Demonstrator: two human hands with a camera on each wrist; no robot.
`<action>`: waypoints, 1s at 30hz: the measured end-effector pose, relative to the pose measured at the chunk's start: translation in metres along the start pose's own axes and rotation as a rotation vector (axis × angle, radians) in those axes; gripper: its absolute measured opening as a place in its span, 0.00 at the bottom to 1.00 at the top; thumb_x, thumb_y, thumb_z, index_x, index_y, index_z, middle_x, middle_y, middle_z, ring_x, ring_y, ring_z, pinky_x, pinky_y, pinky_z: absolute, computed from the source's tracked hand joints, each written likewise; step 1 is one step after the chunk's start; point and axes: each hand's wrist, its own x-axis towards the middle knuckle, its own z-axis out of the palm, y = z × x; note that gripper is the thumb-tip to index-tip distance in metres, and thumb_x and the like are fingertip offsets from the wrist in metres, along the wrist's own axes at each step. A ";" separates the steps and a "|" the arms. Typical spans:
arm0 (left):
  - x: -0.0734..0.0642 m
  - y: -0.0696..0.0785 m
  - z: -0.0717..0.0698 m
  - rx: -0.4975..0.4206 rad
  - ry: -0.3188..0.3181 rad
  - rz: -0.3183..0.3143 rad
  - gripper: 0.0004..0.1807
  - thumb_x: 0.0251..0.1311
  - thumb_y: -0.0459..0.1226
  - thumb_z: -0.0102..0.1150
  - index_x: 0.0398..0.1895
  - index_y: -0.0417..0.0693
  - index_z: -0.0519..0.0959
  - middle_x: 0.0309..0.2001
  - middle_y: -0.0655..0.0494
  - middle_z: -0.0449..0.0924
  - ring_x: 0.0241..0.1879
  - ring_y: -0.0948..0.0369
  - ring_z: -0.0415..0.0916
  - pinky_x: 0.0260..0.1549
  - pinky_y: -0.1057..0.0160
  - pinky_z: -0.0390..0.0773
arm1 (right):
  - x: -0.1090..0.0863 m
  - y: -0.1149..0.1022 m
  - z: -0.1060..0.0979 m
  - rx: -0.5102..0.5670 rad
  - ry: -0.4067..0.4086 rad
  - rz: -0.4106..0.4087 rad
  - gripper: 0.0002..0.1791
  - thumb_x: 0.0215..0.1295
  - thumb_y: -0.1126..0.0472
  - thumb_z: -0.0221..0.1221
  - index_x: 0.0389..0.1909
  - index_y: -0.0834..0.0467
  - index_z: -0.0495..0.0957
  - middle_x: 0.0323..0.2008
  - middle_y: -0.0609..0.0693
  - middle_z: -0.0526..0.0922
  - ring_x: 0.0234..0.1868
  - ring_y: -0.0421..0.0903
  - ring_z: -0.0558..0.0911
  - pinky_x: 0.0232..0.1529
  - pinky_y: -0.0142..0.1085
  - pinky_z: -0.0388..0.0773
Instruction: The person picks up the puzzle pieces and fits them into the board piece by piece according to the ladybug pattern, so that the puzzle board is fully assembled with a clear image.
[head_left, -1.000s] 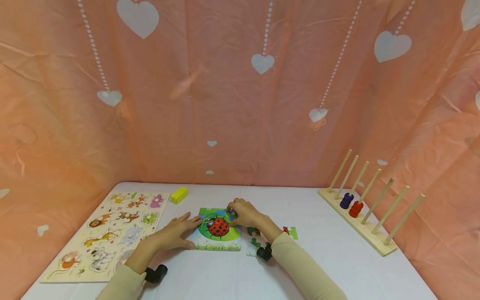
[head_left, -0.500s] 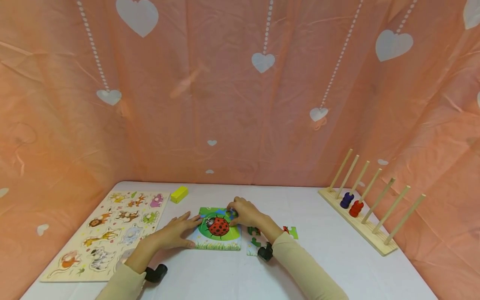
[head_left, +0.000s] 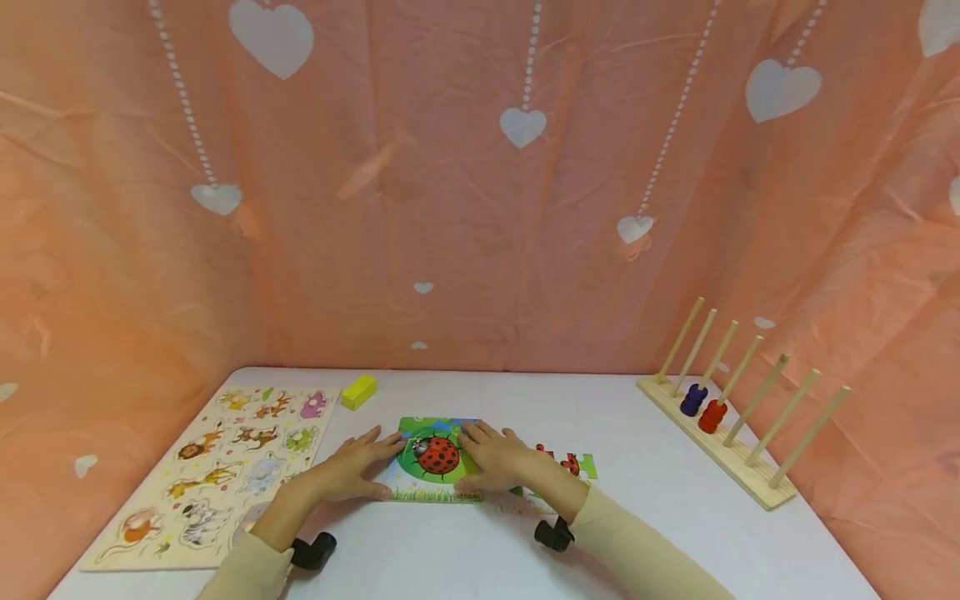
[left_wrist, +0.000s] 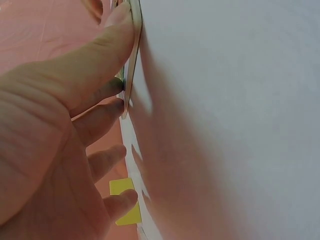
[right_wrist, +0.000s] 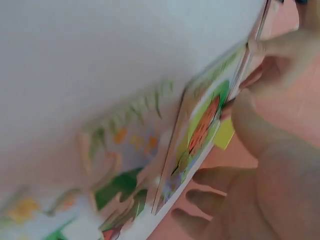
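A square ladybug picture board (head_left: pixel 420 493) lies on the table in front of me in the head view. My left hand (head_left: pixel 345 471) is spread at its left side, with the thumb on the near corner and fingertips along the edge, as the left wrist view also shows. Over the right part of the board, my right hand (head_left: pixel 497 458) lies with its fingers extended and spread. Loose jigsaw pieces (head_left: pixel 581 463) lie to the right, partly hidden under the right forearm. The right wrist view shows a grass-and-flower puzzle piece (right_wrist: pixel 125 145) beside the board.
A wooden animal puzzle board (head_left: pixel 161 467) lies at the left, with a yellow block (head_left: pixel 358 392) near its far corner. At the right stands a wooden peg rack (head_left: pixel 738 462) carrying blue rings (head_left: pixel 693 400) and red rings (head_left: pixel 712 417). A pink curtain hangs behind the table.
My right hand has let go at the board's far right corner, moved slightly nearer and spread its fingers over the right side. The left hand has stayed in place.
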 end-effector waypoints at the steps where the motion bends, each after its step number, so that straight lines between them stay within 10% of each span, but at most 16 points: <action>1: 0.000 0.000 0.001 0.001 0.002 -0.005 0.42 0.55 0.46 0.71 0.69 0.34 0.68 0.74 0.37 0.58 0.73 0.29 0.43 0.64 0.24 0.43 | -0.003 -0.002 0.002 0.003 -0.022 0.000 0.47 0.67 0.33 0.54 0.77 0.58 0.57 0.78 0.55 0.52 0.77 0.55 0.53 0.71 0.59 0.57; 30: 0.000 -0.001 0.002 0.003 0.006 -0.012 0.42 0.55 0.46 0.71 0.69 0.35 0.68 0.74 0.38 0.59 0.73 0.30 0.44 0.64 0.25 0.45 | -0.004 0.001 0.014 0.059 -0.024 -0.017 0.46 0.70 0.31 0.48 0.77 0.57 0.56 0.79 0.56 0.50 0.78 0.55 0.48 0.72 0.62 0.49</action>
